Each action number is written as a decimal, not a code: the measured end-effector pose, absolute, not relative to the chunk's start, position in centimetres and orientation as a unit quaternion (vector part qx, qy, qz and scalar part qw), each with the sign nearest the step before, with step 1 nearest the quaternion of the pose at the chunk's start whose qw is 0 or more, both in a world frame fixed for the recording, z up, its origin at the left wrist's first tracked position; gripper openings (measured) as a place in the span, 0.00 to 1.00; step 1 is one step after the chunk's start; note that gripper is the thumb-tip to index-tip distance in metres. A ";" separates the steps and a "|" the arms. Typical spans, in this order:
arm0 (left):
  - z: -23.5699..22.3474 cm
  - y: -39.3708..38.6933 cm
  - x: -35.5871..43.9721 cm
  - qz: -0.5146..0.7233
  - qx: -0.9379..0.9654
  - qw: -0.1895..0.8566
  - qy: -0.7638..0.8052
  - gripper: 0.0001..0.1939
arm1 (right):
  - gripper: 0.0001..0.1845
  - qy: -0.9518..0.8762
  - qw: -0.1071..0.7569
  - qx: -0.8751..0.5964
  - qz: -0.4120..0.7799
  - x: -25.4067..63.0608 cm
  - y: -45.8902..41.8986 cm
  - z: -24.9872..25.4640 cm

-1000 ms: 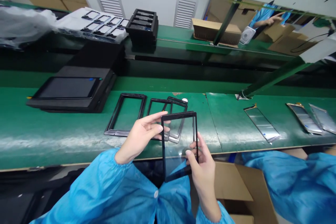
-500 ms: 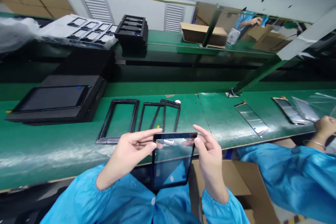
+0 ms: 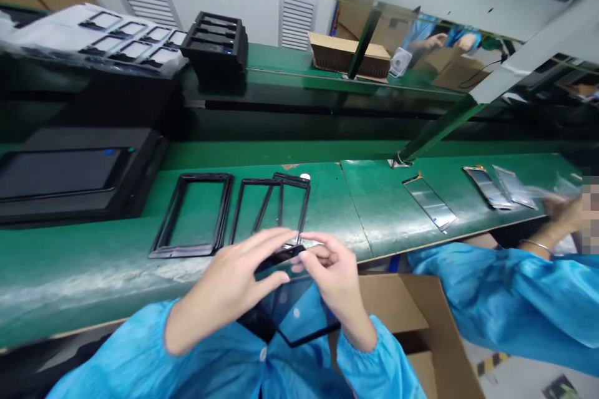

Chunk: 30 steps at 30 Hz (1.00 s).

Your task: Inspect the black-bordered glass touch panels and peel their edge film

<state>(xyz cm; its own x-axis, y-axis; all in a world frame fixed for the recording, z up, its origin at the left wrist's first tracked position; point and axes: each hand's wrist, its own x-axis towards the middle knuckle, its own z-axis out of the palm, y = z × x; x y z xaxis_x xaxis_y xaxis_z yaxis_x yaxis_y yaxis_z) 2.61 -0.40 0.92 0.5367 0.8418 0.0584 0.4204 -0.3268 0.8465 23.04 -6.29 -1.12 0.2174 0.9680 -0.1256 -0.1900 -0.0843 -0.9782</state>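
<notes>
Glass panel (image 3: 306, 305): thin, flat and rectangular, with a narrow black border around a clear, slightly dark-tinted middle. See-through to the blue cloth (image 3: 309, 358) behind, with a small pale spot visible within the pane. Held off the workbench (image 3: 327, 212), low before its near edge, with the upper end in the grip of the right hand (image 3: 334, 277). Tilted and turned askew, with the lower edge slanting upward to the right. Mostly hidden at the upper end.
</notes>
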 end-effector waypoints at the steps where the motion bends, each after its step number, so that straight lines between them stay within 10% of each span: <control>1: 0.9 -0.2 2.8 0.233 0.774 0.432 0.400 0.28 | 0.22 -0.366 0.556 -0.525 0.529 23.1 -6.1 -1.3; 11: -1.2 -0.4 1.2 0.365 0.522 0.588 0.499 0.29 | 0.30 -0.297 0.542 -0.599 0.509 28.5 -7.0 -4.3; 30: -1.4 -1.0 1.7 0.409 0.598 0.449 0.522 0.27 | 0.22 -0.302 0.608 -0.598 0.425 26.7 -8.8 -2.5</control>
<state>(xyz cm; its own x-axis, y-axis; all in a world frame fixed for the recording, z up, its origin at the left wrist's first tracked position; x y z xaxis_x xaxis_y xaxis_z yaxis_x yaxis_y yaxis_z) 1.67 -1.03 -1.40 0.1190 0.9927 0.0204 0.2571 -0.0507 0.9650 26.73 -8.77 -2.54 0.4558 0.8788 -0.1413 -0.1562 -0.0773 -0.9847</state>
